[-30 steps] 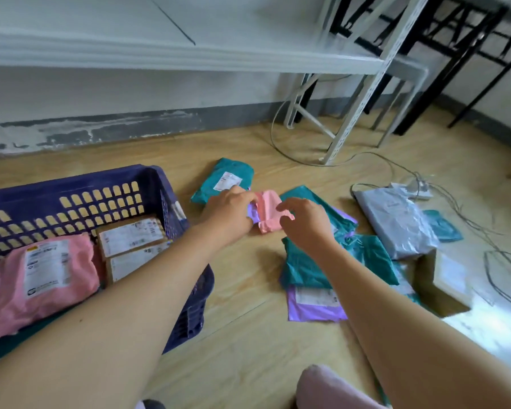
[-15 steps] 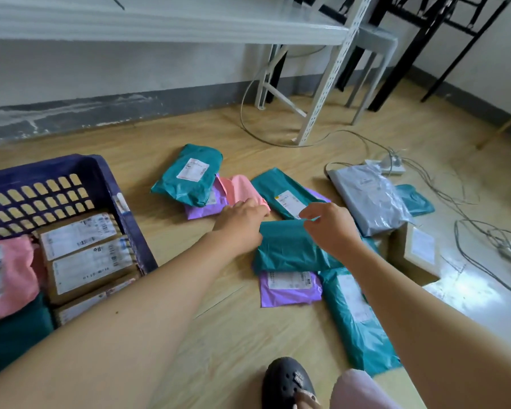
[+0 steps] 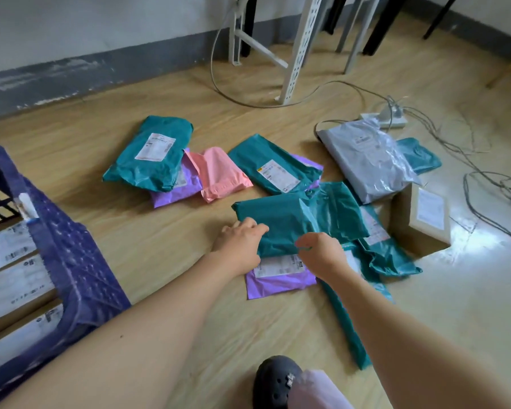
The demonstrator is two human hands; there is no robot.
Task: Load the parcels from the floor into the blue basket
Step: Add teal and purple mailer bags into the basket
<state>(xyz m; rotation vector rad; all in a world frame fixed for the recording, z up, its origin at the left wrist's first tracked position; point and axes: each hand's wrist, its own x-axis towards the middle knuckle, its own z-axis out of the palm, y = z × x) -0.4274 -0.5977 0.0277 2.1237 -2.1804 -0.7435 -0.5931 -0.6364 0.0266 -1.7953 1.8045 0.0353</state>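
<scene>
Several parcels lie on the wooden floor. My left hand (image 3: 240, 242) and my right hand (image 3: 322, 252) both grip the near edge of a teal parcel (image 3: 281, 219) that lies on a purple parcel (image 3: 278, 278). Farther back are another teal parcel (image 3: 151, 154), a pink one (image 3: 219, 172), a labelled teal one (image 3: 272, 169), a grey one (image 3: 366, 160) and a cardboard box (image 3: 422, 216). The blue basket (image 3: 71, 261) stands at the left with boxed parcels inside.
White shelf legs (image 3: 298, 48) stand at the back near the wall. Cables and a power strip (image 3: 387, 118) trail over the floor at the right. My dark shoe (image 3: 275, 382) is at the bottom. Bare floor lies between basket and parcels.
Both hands left the pink parcel, drew back toward me and took hold of the nearer teal parcel. The view swung down and right, so less of the basket shows.
</scene>
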